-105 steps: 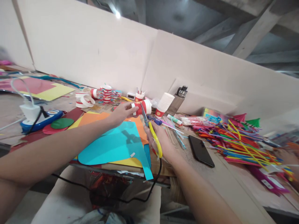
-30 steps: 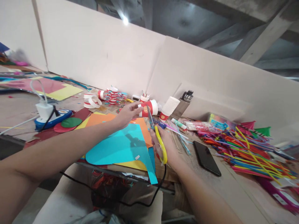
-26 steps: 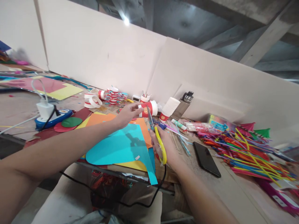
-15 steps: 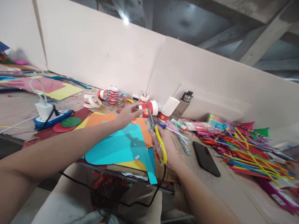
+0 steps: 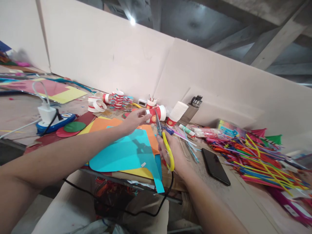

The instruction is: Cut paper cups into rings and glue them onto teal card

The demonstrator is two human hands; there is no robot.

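Observation:
A red-and-white paper cup (image 5: 161, 113) lies sideways in the air above the table, its white end to the right. My left hand (image 5: 135, 121) is closed around the cup's left end. In my right hand (image 5: 170, 147) are scissors (image 5: 168, 148) with yellow handles, fingers wrapped through the loops. The scissor blades point up and away, touching the side of the cup; whether they bite into it I cannot tell. Below both hands lie a turquoise sheet (image 5: 122, 152) and an orange sheet (image 5: 154, 139) of paper.
Behind stand a stack of paper cups (image 5: 178, 112) and a grey bottle (image 5: 191, 110). A black phone (image 5: 215, 166) and many coloured pipe cleaners (image 5: 258, 156) lie to the right. At left are a blue power strip (image 5: 57, 123) and cut cups (image 5: 96, 104). A black cable (image 5: 136, 214) hangs before the table edge.
Hardly anything differs. The cup, hands and scissors keep nearly the same pose; the whole view has shifted by a few pixels.

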